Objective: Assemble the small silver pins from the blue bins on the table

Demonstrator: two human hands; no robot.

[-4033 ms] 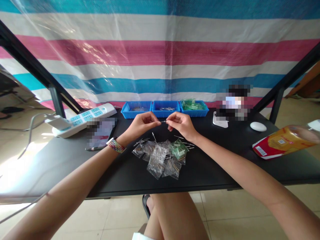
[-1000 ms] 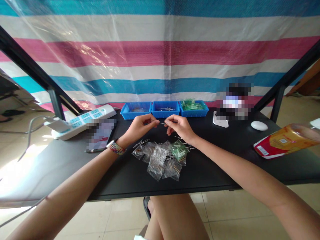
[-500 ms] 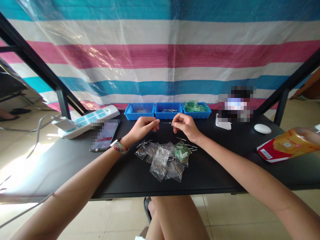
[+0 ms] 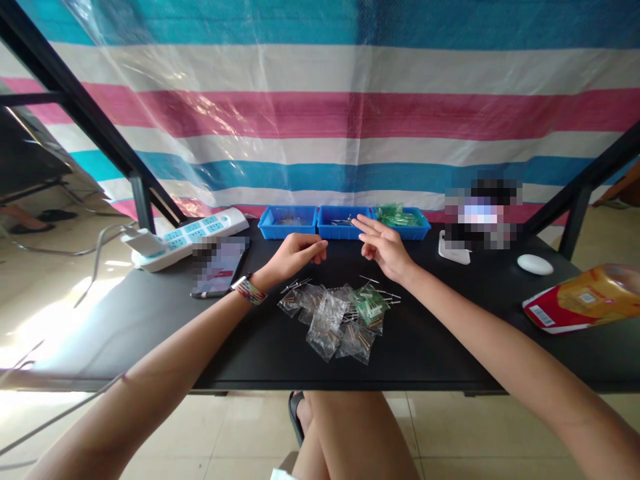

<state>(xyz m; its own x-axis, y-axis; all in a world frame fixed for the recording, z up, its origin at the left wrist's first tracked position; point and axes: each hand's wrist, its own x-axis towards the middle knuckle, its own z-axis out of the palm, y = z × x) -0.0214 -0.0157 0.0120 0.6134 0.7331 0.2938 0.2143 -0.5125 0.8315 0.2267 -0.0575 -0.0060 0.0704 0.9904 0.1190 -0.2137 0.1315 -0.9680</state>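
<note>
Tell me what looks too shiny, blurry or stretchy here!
In the head view, glare whitens the left end of the table, and streaks shine on the striped sheet; in that head view, too, the bottle leans outward, maybe from lens stretch, square blocks hide part of the phone, and pins in the middle tray look too soft to count.

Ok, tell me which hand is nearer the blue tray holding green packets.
Right. The right hand is just in front of that tray; the left hand is farther off, to its left.

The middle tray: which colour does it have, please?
The middle tray is blue; the head view shows it.
</note>
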